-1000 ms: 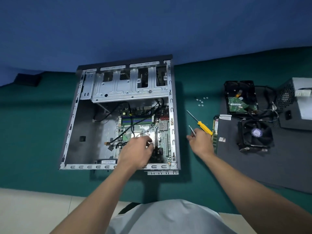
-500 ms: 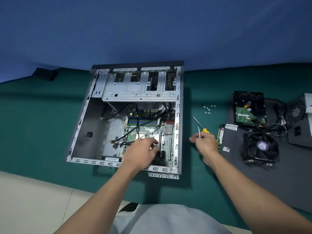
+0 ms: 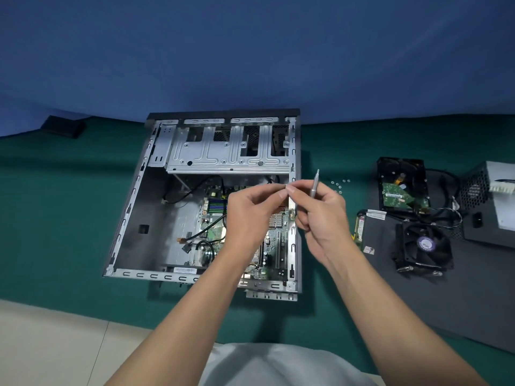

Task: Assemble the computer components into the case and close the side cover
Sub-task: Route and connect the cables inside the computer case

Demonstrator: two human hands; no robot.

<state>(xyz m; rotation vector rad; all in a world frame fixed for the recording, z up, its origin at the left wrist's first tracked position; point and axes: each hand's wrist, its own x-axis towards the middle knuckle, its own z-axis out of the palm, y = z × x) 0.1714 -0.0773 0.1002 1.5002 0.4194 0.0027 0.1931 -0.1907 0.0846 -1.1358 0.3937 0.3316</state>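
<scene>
Pinching a small grey tube (image 3: 315,184) between both hands' fingers (image 3: 289,188) above the open case (image 3: 133,196).

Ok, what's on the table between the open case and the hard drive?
In the head view, a small cluster of loose screws lies on the green table between the case and the hard drive; the right hand partly covers that stretch.

A green cloth (image 3: 69,218) covers the table, a small black box (image 3: 63,126) at its far-left edge.
</scene>
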